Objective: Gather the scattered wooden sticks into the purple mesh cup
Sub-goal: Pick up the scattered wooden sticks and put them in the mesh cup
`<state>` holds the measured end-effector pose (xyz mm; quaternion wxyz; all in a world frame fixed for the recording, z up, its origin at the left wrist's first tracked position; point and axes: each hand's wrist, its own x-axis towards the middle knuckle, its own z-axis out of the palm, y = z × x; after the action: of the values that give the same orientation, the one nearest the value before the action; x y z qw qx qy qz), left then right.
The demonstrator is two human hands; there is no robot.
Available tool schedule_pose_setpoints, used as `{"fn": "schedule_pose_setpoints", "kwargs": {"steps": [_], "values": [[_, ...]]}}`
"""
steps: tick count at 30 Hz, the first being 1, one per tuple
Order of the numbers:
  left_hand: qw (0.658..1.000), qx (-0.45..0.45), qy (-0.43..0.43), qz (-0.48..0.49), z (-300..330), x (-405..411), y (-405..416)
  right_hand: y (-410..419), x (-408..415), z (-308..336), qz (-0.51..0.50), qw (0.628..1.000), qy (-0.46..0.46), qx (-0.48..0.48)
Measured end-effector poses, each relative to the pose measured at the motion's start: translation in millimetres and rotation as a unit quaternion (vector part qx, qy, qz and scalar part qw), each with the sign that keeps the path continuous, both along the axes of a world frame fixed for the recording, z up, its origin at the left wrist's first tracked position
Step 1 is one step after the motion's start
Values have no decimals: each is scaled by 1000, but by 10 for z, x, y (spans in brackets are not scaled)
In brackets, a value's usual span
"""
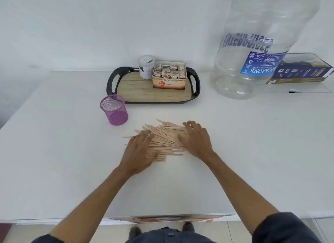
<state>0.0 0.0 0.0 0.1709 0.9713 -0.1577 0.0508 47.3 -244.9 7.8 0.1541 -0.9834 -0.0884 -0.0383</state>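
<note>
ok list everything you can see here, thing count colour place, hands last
wooden sticks: one pile, too many to count, pale wood, centre of the table
mesh cup: one, purple, upright, left of and behind the pile, holds no sticks
tray: one, black rim with wood-look base, behind the cup
tea box: one, orange and white, on the tray
jar: one, white, on the tray, left of the box
water bottle: one, clear with blue label, back right
carton: one, dark blue, behind the bottle
table: one, white
left hand: fingers flat on the pile's left side
right hand: fingers spread on the pile's right side
</note>
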Motion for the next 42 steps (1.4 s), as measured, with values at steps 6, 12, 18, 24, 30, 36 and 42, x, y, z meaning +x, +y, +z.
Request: {"fn": "schedule_pose_setpoints", "kwargs": {"steps": [6,12,18,24,30,36,42], "values": [[994,73,2,-80,-47,53,-194,186,187,-56,49,996,13,-68],[992,61,-51,-100,-134,95,-221,230,211,-140,57,997,-22,-51],[983,57,-123,-126,-207,146,-222,279,236,-186,84,995,-44,-34],[982,30,-141,-126,-202,171,-244,249,250,-155,89,995,-38,24],[983,-70,-121,-118,6,215,-219,176,319,-15,69,982,-4,178],[939,-338,-57,33,380,358,-355,207,450,204,1,923,13,384],[871,-476,-10,120,716,605,-410,307,529,341,-35,858,8,513]]}}
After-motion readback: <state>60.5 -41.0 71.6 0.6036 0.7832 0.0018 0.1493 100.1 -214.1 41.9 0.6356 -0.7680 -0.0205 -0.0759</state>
